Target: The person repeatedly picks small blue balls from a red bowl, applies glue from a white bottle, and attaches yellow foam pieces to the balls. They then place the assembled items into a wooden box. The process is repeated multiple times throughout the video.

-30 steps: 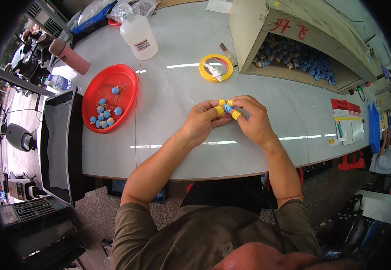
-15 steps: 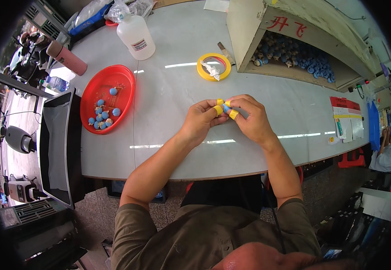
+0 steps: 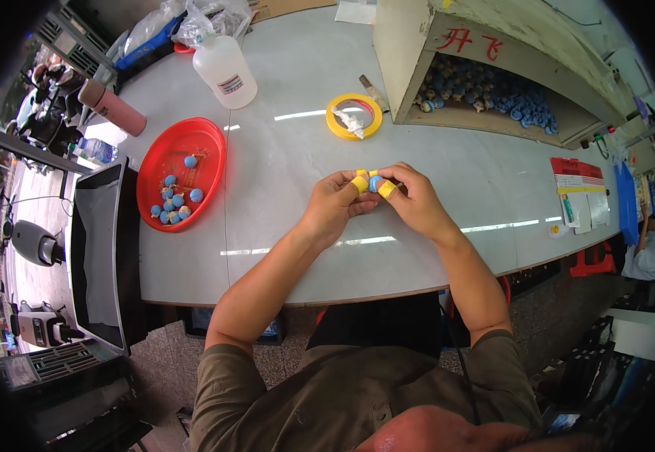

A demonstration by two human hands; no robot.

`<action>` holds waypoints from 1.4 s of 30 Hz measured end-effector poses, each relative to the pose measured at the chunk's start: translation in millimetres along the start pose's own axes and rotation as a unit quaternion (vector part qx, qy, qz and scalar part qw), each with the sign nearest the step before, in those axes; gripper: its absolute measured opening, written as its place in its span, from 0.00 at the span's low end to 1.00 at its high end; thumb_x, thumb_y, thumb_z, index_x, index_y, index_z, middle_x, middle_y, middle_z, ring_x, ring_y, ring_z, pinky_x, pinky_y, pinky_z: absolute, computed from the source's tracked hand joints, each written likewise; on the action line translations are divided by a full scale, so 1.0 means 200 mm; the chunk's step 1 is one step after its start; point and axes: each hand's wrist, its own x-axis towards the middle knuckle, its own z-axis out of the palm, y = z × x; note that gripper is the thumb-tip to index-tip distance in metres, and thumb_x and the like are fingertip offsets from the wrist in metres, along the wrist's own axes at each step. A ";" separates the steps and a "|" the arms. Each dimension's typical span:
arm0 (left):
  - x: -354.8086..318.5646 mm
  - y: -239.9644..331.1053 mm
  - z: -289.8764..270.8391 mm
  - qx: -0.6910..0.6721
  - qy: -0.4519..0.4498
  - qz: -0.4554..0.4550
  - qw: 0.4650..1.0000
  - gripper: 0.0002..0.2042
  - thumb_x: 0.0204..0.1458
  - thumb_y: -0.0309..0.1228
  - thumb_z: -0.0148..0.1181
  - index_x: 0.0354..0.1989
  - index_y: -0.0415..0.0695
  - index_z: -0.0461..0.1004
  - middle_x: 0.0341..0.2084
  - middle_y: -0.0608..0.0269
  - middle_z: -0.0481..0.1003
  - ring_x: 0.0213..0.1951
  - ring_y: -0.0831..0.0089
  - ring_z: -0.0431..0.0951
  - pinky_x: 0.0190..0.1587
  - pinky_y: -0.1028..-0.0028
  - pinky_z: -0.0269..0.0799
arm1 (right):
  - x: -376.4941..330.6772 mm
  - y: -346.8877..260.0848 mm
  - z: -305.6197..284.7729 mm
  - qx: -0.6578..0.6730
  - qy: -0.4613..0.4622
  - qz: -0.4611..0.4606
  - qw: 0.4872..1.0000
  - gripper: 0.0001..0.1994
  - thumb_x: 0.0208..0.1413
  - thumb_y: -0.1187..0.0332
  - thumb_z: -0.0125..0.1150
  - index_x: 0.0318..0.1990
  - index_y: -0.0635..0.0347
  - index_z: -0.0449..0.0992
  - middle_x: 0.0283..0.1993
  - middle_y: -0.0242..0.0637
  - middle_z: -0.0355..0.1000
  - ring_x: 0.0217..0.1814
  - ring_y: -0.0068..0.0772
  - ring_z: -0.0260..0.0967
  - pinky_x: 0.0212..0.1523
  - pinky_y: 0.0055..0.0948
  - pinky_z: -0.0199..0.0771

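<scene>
Over the middle of the grey table (image 3: 282,181), a small round blue piece (image 3: 375,184) is pinched between my two hands. My left hand (image 3: 335,200) grips it from the left, and my right hand (image 3: 412,197) from the right. Yellow tape wraps the thumb and index fingertips of both hands. Fingers cover much of the piece, so its finer shape is hidden. To the left lies a red round tray (image 3: 218,162) with several small blue-and-cream balls (image 3: 169,203) in it.
Beyond my hands is a roll of yellow tape (image 3: 333,120) with crumpled white material on it. A white bottle (image 3: 226,71) and a pink flask (image 3: 113,109) stand farther left. A box-like shelf (image 3: 410,68) holds blue pieces. A black bin (image 3: 128,256) adjoins the left edge.
The fingertips have shifted around the blue piece, which now shows a rounder blue face. Both hands stay close together; the whole view has shifted slightly.
</scene>
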 end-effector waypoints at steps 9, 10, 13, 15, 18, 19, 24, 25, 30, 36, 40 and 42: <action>-0.04 0.01 0.02 0.025 -0.018 -0.030 0.999 0.15 0.70 0.38 0.54 0.52 0.38 0.71 0.43 0.60 0.78 0.43 0.74 0.81 0.48 0.73 0.80 | -0.02 0.04 0.05 0.047 0.018 0.098 0.994 0.13 0.62 0.62 0.68 0.37 0.65 0.77 0.29 0.31 0.74 0.30 0.19 0.68 0.32 0.25 0.72; -0.03 0.00 0.02 0.027 -0.012 -0.024 0.999 0.15 0.70 0.38 0.54 0.52 0.37 0.71 0.43 0.59 0.78 0.43 0.74 0.81 0.48 0.73 0.80 | -0.02 0.04 0.05 0.065 0.020 0.103 0.992 0.13 0.62 0.62 0.68 0.37 0.65 0.76 0.29 0.31 0.75 0.30 0.19 0.69 0.32 0.26 0.72; -0.01 -0.05 0.01 0.028 -0.008 0.000 1.000 0.14 0.69 0.37 0.55 0.51 0.37 0.71 0.43 0.58 0.78 0.43 0.73 0.81 0.49 0.71 0.80 | -0.03 0.06 0.09 0.023 0.049 0.092 0.994 0.14 0.65 0.61 0.63 0.37 0.64 0.74 0.29 0.38 0.77 0.29 0.30 0.74 0.32 0.33 0.73; -0.01 -0.07 0.02 0.013 0.010 0.022 1.000 0.13 0.69 0.36 0.56 0.50 0.37 0.71 0.44 0.57 0.79 0.43 0.72 0.81 0.48 0.70 0.80 | -0.04 0.01 0.13 -0.057 0.070 0.105 0.990 0.13 0.67 0.61 0.59 0.37 0.63 0.71 0.29 0.42 0.77 0.30 0.42 0.75 0.32 0.39 0.73; -0.01 -0.12 0.05 -0.001 0.029 0.059 0.998 0.12 0.68 0.35 0.56 0.48 0.37 0.71 0.43 0.56 0.79 0.42 0.71 0.81 0.48 0.69 0.80 | -0.05 -0.02 0.19 -0.109 0.102 0.092 0.984 0.10 0.68 0.64 0.53 0.37 0.61 0.67 0.29 0.48 0.75 0.32 0.57 0.74 0.32 0.49 0.71; -0.01 -0.13 0.05 -0.005 0.034 0.072 0.997 0.12 0.68 0.35 0.56 0.47 0.37 0.71 0.43 0.55 0.79 0.42 0.71 0.81 0.48 0.69 0.80 | -0.06 0.00 0.20 -0.102 0.115 0.082 0.985 0.10 0.68 0.64 0.53 0.38 0.61 0.66 0.29 0.48 0.75 0.32 0.57 0.74 0.32 0.49 0.71; -0.02 -0.16 0.06 -0.017 0.037 0.098 0.994 0.09 0.68 0.32 0.56 0.46 0.37 0.72 0.40 0.57 0.79 0.39 0.72 0.81 0.46 0.70 0.80 | -0.07 0.01 0.22 -0.078 0.135 0.050 0.986 0.09 0.69 0.66 0.52 0.38 0.61 0.65 0.29 0.49 0.74 0.32 0.57 0.74 0.31 0.48 0.70; -0.02 -0.16 0.06 -0.018 0.038 0.101 0.994 0.09 0.68 0.32 0.56 0.46 0.37 0.72 0.39 0.57 0.79 0.39 0.72 0.81 0.46 0.70 0.80 | -0.08 0.01 0.22 -0.073 0.135 0.048 0.987 0.09 0.69 0.66 0.52 0.38 0.61 0.65 0.29 0.49 0.74 0.32 0.57 0.73 0.31 0.48 0.70; -0.03 -0.16 0.08 -0.039 0.052 0.122 0.990 0.09 0.66 0.29 0.58 0.43 0.34 0.72 0.35 0.57 0.79 0.34 0.75 0.80 0.40 0.73 0.81 | -0.08 0.02 0.23 -0.066 0.132 0.045 0.988 0.10 0.70 0.66 0.51 0.36 0.61 0.63 0.28 0.48 0.72 0.29 0.54 0.71 0.30 0.45 0.69; -0.02 -0.17 0.07 -0.025 0.046 0.117 0.992 0.08 0.65 0.30 0.59 0.43 0.37 0.73 0.38 0.58 0.78 0.36 0.75 0.80 0.43 0.72 0.81 | -0.08 0.05 0.24 -0.058 0.140 0.031 0.988 0.12 0.71 0.65 0.49 0.36 0.61 0.63 0.27 0.46 0.71 0.27 0.48 0.69 0.30 0.42 0.68; -0.01 -0.18 0.07 -0.032 0.051 0.116 0.991 0.09 0.65 0.30 0.59 0.43 0.35 0.73 0.40 0.57 0.78 0.37 0.74 0.80 0.42 0.73 0.81 | -0.08 0.06 0.24 -0.050 0.138 0.028 0.989 0.12 0.72 0.64 0.49 0.36 0.61 0.64 0.27 0.45 0.71 0.27 0.42 0.69 0.30 0.40 0.68; -0.01 -0.18 0.06 -0.036 0.056 0.114 0.991 0.09 0.65 0.30 0.60 0.44 0.35 0.73 0.40 0.57 0.79 0.36 0.75 0.80 0.42 0.73 0.81 | -0.08 0.06 0.25 -0.058 0.136 0.025 0.989 0.11 0.71 0.65 0.49 0.36 0.61 0.64 0.27 0.44 0.71 0.27 0.40 0.68 0.30 0.39 0.69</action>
